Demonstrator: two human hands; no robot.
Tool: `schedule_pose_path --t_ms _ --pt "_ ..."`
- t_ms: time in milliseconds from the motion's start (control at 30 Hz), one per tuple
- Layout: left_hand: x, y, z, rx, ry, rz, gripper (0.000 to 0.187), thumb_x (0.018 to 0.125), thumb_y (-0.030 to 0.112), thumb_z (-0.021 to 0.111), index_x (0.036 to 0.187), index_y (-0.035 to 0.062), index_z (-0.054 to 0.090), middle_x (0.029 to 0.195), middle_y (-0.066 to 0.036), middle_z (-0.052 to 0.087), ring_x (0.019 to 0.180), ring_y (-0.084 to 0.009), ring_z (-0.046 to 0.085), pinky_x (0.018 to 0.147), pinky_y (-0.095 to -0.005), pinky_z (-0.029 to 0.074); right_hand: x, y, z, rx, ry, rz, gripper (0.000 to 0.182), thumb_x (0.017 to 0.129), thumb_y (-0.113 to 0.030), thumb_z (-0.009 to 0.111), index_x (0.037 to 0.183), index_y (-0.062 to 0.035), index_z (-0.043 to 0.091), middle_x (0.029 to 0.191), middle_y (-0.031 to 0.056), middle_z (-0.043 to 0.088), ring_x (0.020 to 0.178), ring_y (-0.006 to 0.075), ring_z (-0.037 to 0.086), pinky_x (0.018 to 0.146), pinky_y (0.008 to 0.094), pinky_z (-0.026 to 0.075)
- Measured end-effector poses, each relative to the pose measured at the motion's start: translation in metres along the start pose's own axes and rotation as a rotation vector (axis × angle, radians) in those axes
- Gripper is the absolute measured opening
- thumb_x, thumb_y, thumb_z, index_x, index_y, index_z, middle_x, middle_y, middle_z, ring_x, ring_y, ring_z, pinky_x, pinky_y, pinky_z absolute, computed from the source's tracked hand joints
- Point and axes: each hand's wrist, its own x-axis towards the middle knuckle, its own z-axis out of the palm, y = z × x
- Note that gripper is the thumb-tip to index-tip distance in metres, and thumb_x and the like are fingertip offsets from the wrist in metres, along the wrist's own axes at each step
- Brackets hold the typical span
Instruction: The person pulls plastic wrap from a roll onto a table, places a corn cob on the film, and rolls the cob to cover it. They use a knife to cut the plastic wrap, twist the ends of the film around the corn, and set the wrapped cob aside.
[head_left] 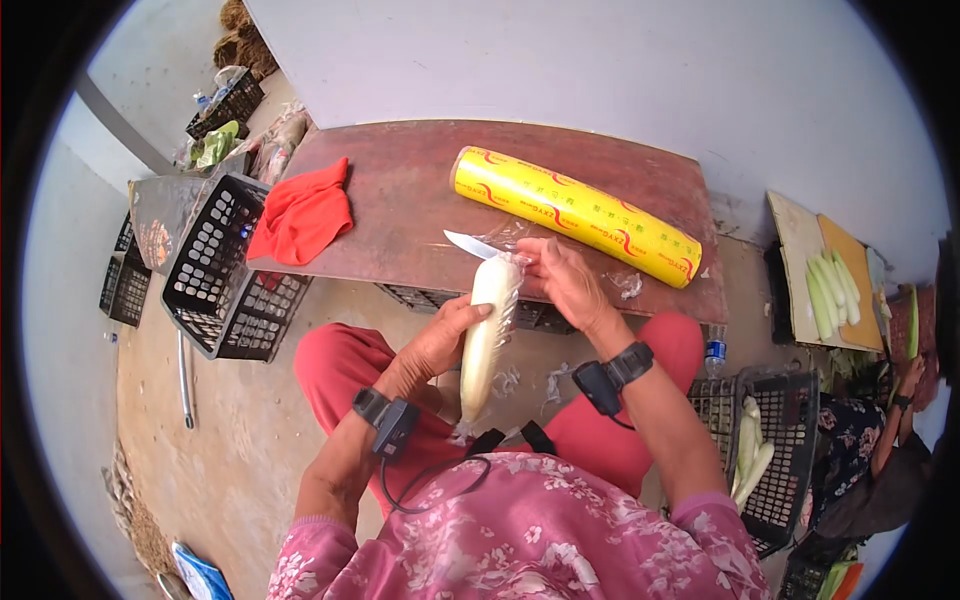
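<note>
While the left hand [440,340] grips a long pale vegetable [480,350] in clear film [513,300] near the edge of the surface [400,180], the right hand [562,282] is loosely curled by its top end, can't tell if it's pinching anything. Knife blade [468,243] shows right beside, yellow roll [580,218] lies behind.

Left hand [440,338] curled in grip, thumb [474,316] extended; right hand [566,282] held further forward, fingers [534,249] partly bent; forearms [672,425] angled inward; knees [684,342] spread.
</note>
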Motion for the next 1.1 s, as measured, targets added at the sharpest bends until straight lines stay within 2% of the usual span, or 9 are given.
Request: schedule_pose_path --t_ms 100,300,433,633,767,867,967,1067,1100 --pt "0.0 0.002 0.007 -0.091 -0.005 0.023 0.054 0.086 0.038 0.06 0.122 -0.001 0.051 0.1 -0.014 0.063 0.087 -0.0214 0.063 0.081 -0.034 0.052 -0.014 0.0 0.026 0.378 -0.056 -0.065 0.08 0.087 -0.065 0.047 0.13 0.0032 0.043 0.121 0.0124 0.054 0.108 0.0189 0.055 0.089 0.0349 0.047" --pt "-0.001 0.001 0.014 -0.114 0.057 0.095 0.05 0.087 0.035 0.06 0.122 -0.0002 0.051 0.101 -0.011 0.063 0.088 -0.0192 0.061 0.08 -0.0331 0.05 -0.028 0.004 0.049 -0.002 0.338 -0.095 0.065 0.08 -0.062 0.064 0.101 -0.0012 0.051 0.098 0.0089 0.056 0.093 0.0177 0.051 0.082 0.0318 0.043" --pt "0.003 -0.002 0.023 -0.026 0.155 0.138 0.046 0.09 0.031 0.06 0.123 0.0007 0.05 0.107 -0.009 0.061 0.096 -0.0172 0.059 0.084 -0.0326 0.049 -0.029 0.008 0.068 -0.494 0.52 -0.177 0.05 0.083 -0.046 0.068 0.083 0.0005 0.051 0.078 0.0095 0.056 0.07 0.02 0.052 0.066 0.0333 0.046" --pt "0.008 -0.005 0.026 -0.057 0.202 0.218 0.045 0.093 0.032 0.056 0.125 0.0019 0.047 0.109 -0.008 0.059 0.098 -0.0159 0.058 0.086 -0.0324 0.047 -0.029 -0.003 0.077 -0.543 0.512 -0.269 0.041 0.09 -0.037 0.063 0.077 0.0008 0.053 0.07 0.0079 0.054 0.06 0.0198 0.052 0.061 0.0355 0.047" --pt "0.011 -0.005 0.024 -0.17 0.201 0.259 0.046 0.095 0.038 0.052 0.125 0.0035 0.047 0.105 -0.007 0.058 0.095 -0.0143 0.056 0.085 -0.0314 0.046 -0.028 0.0 0.071 -0.006 0.47 -0.041 0.033 0.095 -0.04 0.055 0.083 -0.0084 0.054 0.069 -0.0023 0.051 0.059 0.0046 0.046 0.052 0.0194 0.041" --pt "0.012 -0.006 0.019 -0.201 0.199 0.27 0.046 0.096 0.041 0.049 0.123 0.0039 0.048 0.105 -0.008 0.059 0.095 -0.0173 0.058 0.084 -0.0343 0.048 -0.036 -0.007 0.074 0.052 0.369 0.089 0.031 0.094 -0.036 0.059 0.083 -0.0075 0.054 0.068 -0.0029 0.051 0.06 0.004 0.045 0.052 0.02 0.04" --pt "0.015 -0.009 0.019 -0.209 0.263 0.302 0.046 0.096 0.043 0.048 0.121 0.0042 0.05 0.104 -0.009 0.06 0.095 -0.0189 0.059 0.084 -0.036 0.049 -0.031 0.023 0.07 -0.261 0.311 -0.072 0.027 0.091 -0.029 0.064 0.082 -0.006 0.054 0.069 -0.002 0.052 0.063 0.003 0.044 0.052 0.0206 0.038" --pt "0.016 -0.01 0.016 -0.262 0.287 0.302 0.048 0.095 0.045 0.049 0.12 0.0043 0.051 0.104 -0.01 0.06 0.095 -0.0203 0.059 0.085 -0.037 0.049 -0.036 0.013 0.078 -0.468 0.357 -0.135 0.03 0.084 -0.027 0.07 0.077 -0.0023 0.055 0.066 0.0048 0.06 0.061 0.0122 0.055 0.057 0.0295 0.046" --pt "0.016 -0.01 0.014 -0.286 0.282 0.295 0.049 0.095 0.046 0.05 0.12 0.0042 0.051 0.104 -0.01 0.06 0.096 -0.0209 0.059 0.085 -0.0374 0.049 -0.037 0.012 0.081 -0.449 0.376 -0.165 0.026 0.085 -0.023 0.069 0.078 -0.0028 0.054 0.067 0.0023 0.057 0.061 0.0097 0.052 0.056 0.0269 0.044"
